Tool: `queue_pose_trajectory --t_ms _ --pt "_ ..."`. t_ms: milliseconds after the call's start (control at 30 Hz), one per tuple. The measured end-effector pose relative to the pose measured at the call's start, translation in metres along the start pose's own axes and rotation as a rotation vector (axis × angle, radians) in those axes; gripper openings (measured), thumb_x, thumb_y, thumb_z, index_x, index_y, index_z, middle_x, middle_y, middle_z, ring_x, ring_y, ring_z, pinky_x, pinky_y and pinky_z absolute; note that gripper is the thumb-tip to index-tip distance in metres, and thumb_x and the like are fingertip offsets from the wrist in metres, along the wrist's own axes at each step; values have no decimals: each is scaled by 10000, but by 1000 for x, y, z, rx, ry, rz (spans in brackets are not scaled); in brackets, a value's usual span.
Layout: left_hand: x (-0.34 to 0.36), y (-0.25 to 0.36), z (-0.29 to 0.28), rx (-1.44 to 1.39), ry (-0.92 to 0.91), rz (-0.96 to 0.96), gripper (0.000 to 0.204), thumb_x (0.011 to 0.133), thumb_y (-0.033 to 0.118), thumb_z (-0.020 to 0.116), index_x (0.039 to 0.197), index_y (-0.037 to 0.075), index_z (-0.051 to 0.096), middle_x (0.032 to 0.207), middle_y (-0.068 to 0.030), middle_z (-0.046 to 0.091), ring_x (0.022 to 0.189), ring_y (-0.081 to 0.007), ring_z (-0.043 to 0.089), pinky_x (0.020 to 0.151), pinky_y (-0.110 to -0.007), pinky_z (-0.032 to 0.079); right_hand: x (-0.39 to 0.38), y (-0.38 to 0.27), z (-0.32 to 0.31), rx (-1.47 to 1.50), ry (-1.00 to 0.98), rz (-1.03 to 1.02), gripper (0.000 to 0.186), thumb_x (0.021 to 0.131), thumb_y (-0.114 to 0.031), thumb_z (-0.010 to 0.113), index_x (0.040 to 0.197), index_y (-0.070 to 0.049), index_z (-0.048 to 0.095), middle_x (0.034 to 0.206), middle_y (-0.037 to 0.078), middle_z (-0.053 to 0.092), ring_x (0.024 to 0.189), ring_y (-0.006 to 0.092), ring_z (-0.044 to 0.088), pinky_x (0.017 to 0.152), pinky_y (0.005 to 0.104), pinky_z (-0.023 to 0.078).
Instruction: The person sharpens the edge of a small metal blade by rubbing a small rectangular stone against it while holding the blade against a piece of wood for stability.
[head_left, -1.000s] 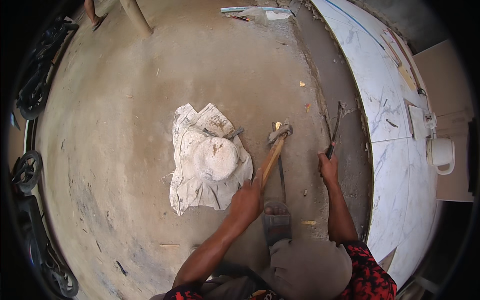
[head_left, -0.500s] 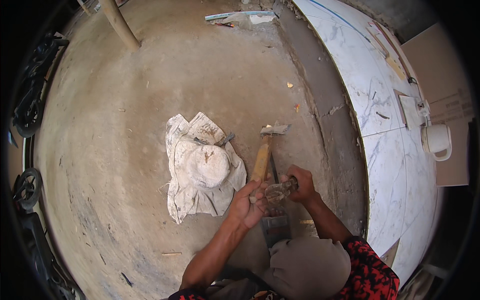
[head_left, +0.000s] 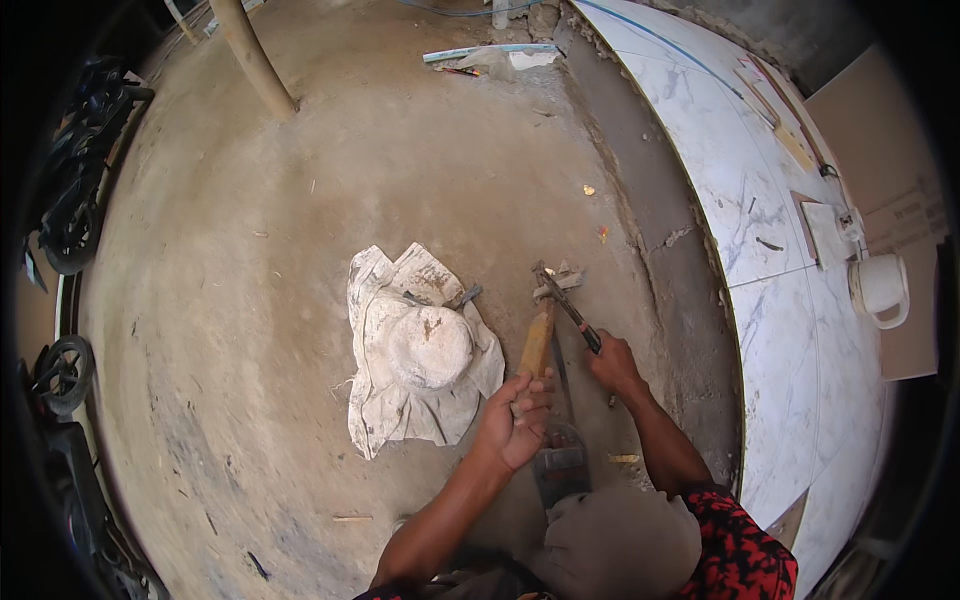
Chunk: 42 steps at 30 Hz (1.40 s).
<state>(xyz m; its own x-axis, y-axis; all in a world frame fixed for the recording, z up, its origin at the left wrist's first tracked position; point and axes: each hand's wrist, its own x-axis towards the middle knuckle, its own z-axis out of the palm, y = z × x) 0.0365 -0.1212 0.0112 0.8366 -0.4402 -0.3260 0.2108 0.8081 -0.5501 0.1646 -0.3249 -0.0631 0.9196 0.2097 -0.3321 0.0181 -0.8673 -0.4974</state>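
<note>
My left hand (head_left: 515, 420) is closed around the yellowish wooden handle (head_left: 537, 345) of a tool that points away from me. A rough metal blade (head_left: 566, 281) sits crosswise at the handle's far end. In my right hand (head_left: 614, 364) is a hammer (head_left: 578, 318), gripped by its dark handle. The hammer's head lies right by the tool's blade; whether they touch I cannot tell. Left of my hands, a stained white sack (head_left: 375, 420) is spread on the floor, with a round, white-crusted lump (head_left: 430, 347) on it.
White marbled tiles (head_left: 780, 340) run along the right, carrying a white mug (head_left: 880, 290). A wooden post (head_left: 252, 58) stands at the far left. Motorbikes (head_left: 75, 200) line the left edge. A pale blue strip (head_left: 490, 51) lies at the back.
My right hand has turned, bringing the hammer forward from across my left hand to the tool's blade. The left hand keeps its hold on the wooden handle. The whole view has shifted slightly.
</note>
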Motion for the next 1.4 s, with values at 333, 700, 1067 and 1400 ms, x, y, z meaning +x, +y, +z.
queue_pose_trajectory --t_ms 333,700,1067,1400 --pt "-2 8 14 -24 -140 26 344 999 176 407 1211 -95 427 879 -72 455 617 -110 447 405 -212 371 11 -18 -12 32 32 -170 140 811 -132 600 852 -3 562 768 235 625 737 432 611 624 468 467" --pt "-33 17 18 -20 -127 137 305 982 144 440 1206 -62 442 864 -61 464 617 -92 446 354 -186 331 14 -64 -7 145 11 -447 110 785 -116 630 848 -33 596 716 211 612 696 411 621 617 452 490" --pt "-34 18 17 -51 -139 209 308 967 115 438 1195 -91 447 838 -69 444 620 -124 448 345 -214 320 5 -57 -13 109 -163 -660 226 802 -221 620 881 -9 617 829 214 654 794 446 612 695 481 477" --pt "-20 11 22 979 369 312 305 922 125 510 1187 -13 448 876 -80 529 592 -118 488 370 -214 333 27 -43 -20 23 -169 -216 202 805 -184 638 897 -17 572 783 223 632 771 440 611 696 496 463"
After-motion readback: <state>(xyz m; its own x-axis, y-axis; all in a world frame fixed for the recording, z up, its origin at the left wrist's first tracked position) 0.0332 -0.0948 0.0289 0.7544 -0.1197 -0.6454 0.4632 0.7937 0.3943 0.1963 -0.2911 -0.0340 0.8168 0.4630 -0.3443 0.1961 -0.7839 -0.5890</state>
